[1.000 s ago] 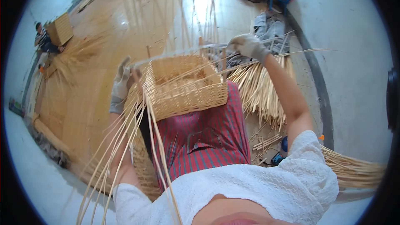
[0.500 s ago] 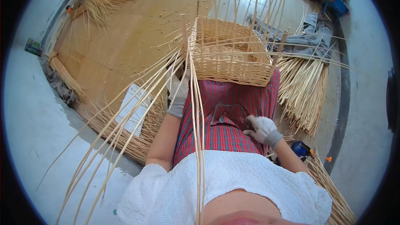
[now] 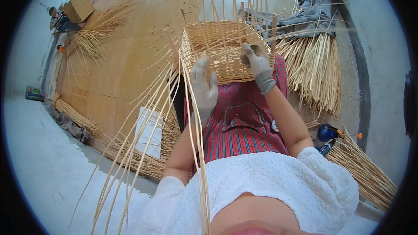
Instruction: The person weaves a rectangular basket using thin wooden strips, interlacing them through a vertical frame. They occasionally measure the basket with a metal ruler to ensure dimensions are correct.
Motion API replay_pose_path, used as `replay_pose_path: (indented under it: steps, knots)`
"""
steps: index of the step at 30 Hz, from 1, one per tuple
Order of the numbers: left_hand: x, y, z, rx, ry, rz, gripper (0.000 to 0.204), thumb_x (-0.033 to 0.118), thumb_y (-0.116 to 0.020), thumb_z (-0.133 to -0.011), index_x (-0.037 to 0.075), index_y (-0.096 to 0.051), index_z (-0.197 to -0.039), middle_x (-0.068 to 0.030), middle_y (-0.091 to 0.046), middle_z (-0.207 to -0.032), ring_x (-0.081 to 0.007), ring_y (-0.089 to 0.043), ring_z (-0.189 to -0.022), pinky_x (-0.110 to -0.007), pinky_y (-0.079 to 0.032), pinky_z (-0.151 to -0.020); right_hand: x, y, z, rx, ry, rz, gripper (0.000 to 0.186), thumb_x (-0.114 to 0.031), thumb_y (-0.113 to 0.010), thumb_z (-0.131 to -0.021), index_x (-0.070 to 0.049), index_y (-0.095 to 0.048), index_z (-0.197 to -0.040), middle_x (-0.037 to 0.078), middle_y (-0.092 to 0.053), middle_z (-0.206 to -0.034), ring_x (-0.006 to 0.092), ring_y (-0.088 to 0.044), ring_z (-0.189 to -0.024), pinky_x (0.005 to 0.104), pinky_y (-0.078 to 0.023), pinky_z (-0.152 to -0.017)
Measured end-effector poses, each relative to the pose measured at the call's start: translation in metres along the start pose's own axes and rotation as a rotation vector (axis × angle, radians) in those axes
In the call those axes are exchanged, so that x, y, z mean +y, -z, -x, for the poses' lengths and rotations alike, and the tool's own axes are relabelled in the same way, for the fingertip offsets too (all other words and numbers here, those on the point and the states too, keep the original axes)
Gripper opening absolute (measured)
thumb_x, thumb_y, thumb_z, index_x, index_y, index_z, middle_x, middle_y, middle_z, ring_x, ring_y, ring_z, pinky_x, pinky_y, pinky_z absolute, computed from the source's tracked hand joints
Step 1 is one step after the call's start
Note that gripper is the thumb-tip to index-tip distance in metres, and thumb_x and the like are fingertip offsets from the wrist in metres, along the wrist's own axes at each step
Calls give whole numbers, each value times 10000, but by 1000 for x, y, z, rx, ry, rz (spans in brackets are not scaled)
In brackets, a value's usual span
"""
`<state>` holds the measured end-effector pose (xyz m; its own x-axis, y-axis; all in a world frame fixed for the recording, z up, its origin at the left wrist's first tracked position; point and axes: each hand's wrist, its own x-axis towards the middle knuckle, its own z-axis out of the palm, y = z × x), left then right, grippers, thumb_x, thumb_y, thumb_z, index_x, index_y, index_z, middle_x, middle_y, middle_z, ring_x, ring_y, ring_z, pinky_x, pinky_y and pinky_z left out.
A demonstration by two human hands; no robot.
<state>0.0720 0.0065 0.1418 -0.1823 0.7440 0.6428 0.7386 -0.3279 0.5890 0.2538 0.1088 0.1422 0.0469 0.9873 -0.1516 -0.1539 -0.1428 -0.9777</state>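
Observation:
A rectangular wicker basket (image 3: 226, 70) rests on my lap, over a red plaid apron (image 3: 244, 135). Upright strands and flat wooden stakes (image 3: 273, 35) rise from its walls. My left hand (image 3: 203, 89), in a pale glove, is open at the near left corner, its fingers stretched up by the wall and thumb apart. At the right part of the near wall, my gloved right hand (image 3: 259, 65) has its fingers curled and pinched on a thin wicker strand; the fingertips are partly hidden. Long loose strands (image 3: 143, 143) fan from the left corner toward me.
Bundled wicker rods (image 3: 311, 74) lie at right under a grey cloth (image 3: 311, 11). A blue tool (image 3: 326, 132) sits beside more rods (image 3: 361, 165). At left are a white sheet (image 3: 148, 132) and a rod pile (image 3: 139, 161). Another person (image 3: 58, 19) sits far left near a woven box (image 3: 78, 6).
My right hand has risen from the apron to the basket's near wall and pinched a strand. My left hand has come from beside the basket to its near left corner, fingers extended.

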Motion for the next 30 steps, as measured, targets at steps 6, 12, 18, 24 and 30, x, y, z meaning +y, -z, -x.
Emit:
replay_pose_path:
  steps: [6, 12, 18, 24, 30]
  knots:
    - [-12, -26, -74, 197, 98, -249, 670, 170, -708, -952, -46, -402, -1507, -244, -607, -1308, -385, -594, -1190, -439, -483, -1005, 30, 10, 29, -23, -128, -54, 275, -338, -651, -1008, -67, -696, -1031, 53, -729, -843, 145, -671, -656, 262, -497, -542]
    - [-42, -32, -80, 142, 244, 76, 392, 205, -686, -988, -62, -576, -1252, -224, -681, -908, -412, -651, -882, -452, -498, -753, 27, 27, 14, -199, -680, -337, 384, -325, -457, -1092, 7, -630, -1177, 125, -726, -1026, 211, -719, -835, 277, -563, -606]
    - [-34, -23, -75, 149, 307, 220, 320, 253, -537, -1074, -55, -608, -1123, -271, -651, -957, -435, -637, -909, -466, -487, -812, -16, -15, 8, -388, -429, -344, 207, -146, -576, -1047, -29, -606, -1216, 132, -684, -1198, 244, -698, -1052, 329, -617, -812]
    - [-47, -23, -71, 181, 113, 39, 437, 355, -566, -1052, -60, -609, -1184, -274, -656, -972, -434, -638, -917, -477, -486, -815, -78, -88, -47, -502, 925, 491, 219, -157, -712, -945, -59, -649, -1131, 122, -699, -1211, 236, -718, -993, 381, -532, -995]
    - [-44, -29, -71, 165, 237, 90, 608, 436, -510, -1075, -66, -491, -1418, -243, -655, -1125, -354, -639, -983, -462, -517, -886, -158, -183, -84, -637, 862, 1841, 404, -501, -684, -922, -161, -757, -1127, 93, -776, -1011, 248, -738, -923, 419, -432, -1022]
